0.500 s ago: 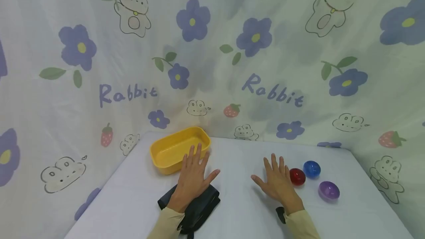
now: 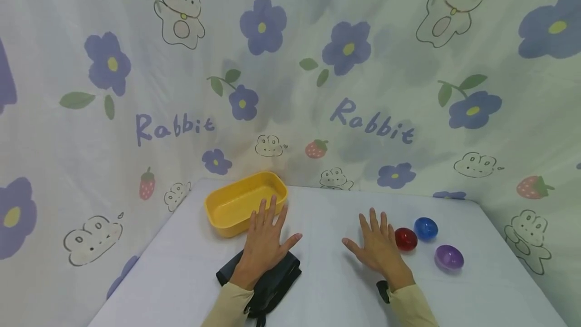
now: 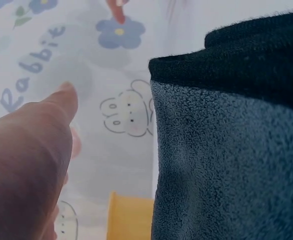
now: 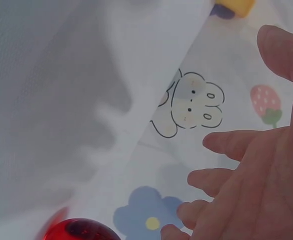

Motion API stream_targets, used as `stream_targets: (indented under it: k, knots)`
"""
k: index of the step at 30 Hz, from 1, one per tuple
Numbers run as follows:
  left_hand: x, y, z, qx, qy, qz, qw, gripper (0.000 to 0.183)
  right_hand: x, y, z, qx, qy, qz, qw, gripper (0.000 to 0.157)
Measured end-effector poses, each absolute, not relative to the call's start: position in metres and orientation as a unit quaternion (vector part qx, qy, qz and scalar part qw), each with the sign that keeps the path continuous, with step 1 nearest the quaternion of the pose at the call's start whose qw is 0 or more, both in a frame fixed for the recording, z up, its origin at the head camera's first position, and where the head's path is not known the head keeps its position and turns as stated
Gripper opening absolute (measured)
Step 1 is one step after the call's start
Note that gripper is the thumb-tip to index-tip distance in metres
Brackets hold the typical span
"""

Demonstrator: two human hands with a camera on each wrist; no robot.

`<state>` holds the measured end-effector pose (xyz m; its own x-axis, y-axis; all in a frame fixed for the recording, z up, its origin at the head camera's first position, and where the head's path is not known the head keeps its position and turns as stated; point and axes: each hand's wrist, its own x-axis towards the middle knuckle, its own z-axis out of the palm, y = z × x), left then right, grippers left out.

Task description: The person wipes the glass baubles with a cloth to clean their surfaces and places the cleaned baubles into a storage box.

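My left hand (image 2: 263, 249) is held palm down with its fingers spread, over a folded dark fabric item (image 2: 278, 286) with a thin strap at its near end. Fuzzy grey-blue cloth (image 3: 226, 165) with a black edge fills the right of the left wrist view. The fingertips overlap the near side of a yellow plastic basin (image 2: 225, 227). To the right, my right hand (image 2: 380, 250) also has straight, spread fingers and holds nothing. Just beside it is a shiny red rounded piece (image 2: 407, 240), its top showing in the right wrist view (image 4: 81, 231).
Right of the red piece are a blue rounded piece (image 2: 425, 229) and a purple one (image 2: 449, 258) that looks hollow. They stand on a white-covered table (image 2: 331, 302). Behind it hangs a white curtain (image 2: 290, 90) printed with rabbits and flowers.
Both hands keep the same spread pose over the table. The head view has shifted very slightly; the objects stay where they were.
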<state>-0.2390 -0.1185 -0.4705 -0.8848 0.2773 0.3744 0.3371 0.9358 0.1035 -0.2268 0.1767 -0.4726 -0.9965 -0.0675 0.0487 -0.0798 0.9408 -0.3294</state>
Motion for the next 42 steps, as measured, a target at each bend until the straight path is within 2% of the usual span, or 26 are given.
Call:
stream_targets:
  k: [14, 21, 32, 39, 42]
  knots:
    - [-0.237, -0.126, -0.470, -0.148, -0.970, -0.103, 0.163, 0.087, -0.229, 0.170, -0.470, 0.054, -0.981, 0.184, 0.026, 0.092]
    - [-0.235, -0.146, -0.457, -0.138, -0.964, -0.172, 0.147, 0.091, -0.246, 0.159, -0.453, 0.090, -0.959, 0.269, 0.021, 0.089]
    - [-0.238, -0.200, -0.433, -0.015, -0.948, -0.300, 0.111, 0.099, -0.277, 0.127, -0.432, 0.097, -0.917, 0.387, -0.005, 0.087]
    - [-0.240, -0.227, -0.435, 0.030, -0.912, -0.383, 0.144, 0.095, -0.299, 0.099, -0.423, 0.071, -0.901, 0.428, -0.015, 0.084]
    - [-0.238, -0.237, -0.439, 0.065, -0.910, -0.390, 0.121, 0.100, -0.310, 0.088, -0.427, 0.068, -0.895, 0.440, -0.024, 0.084]
